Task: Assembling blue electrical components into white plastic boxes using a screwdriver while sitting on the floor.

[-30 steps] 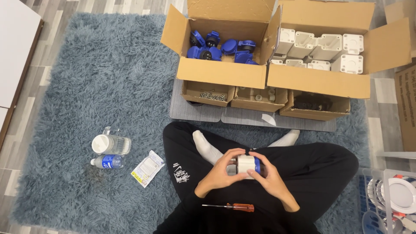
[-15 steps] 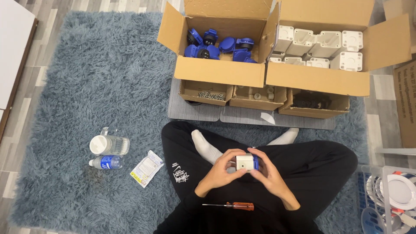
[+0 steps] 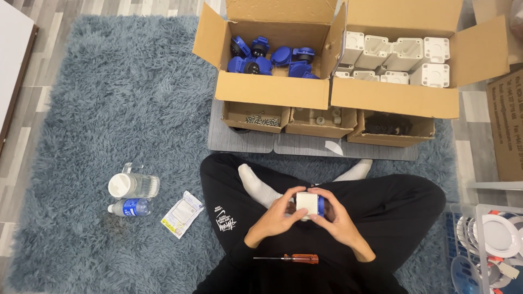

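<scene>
A person sits cross-legged on a shaggy blue-grey rug (image 3: 109,98), seen from above, in black trousers and white socks. At lower centre of the frame, both hands meet over the lap around a small white box-shaped part with a blue piece on its right side (image 3: 309,204). The left hand (image 3: 278,216) wraps the part from the left, its grip closed on the white body. The right hand (image 3: 335,215) cups it from the right, fingers pressed against the blue side. Just below the hands, a screwdriver with a reddish-brown handle (image 3: 287,258) lies across the lap, untouched.

At upper centre, an open cardboard box (image 3: 272,90) holds blue plastic parts (image 3: 269,59). Touching its right side, a second open cardboard box (image 3: 397,98) holds white plastic housings (image 3: 403,57). Three small shallow cartons (image 3: 329,122) sit in a row in front of them on a grey mat (image 3: 239,141).

At lower left, on the rug, a clear jar with a white lid (image 3: 133,185) lies beside a small water bottle (image 3: 129,207), with a flat printed packet (image 3: 182,214) near them. At lower right, a wire basket (image 3: 479,245) holds round white discs.
</scene>
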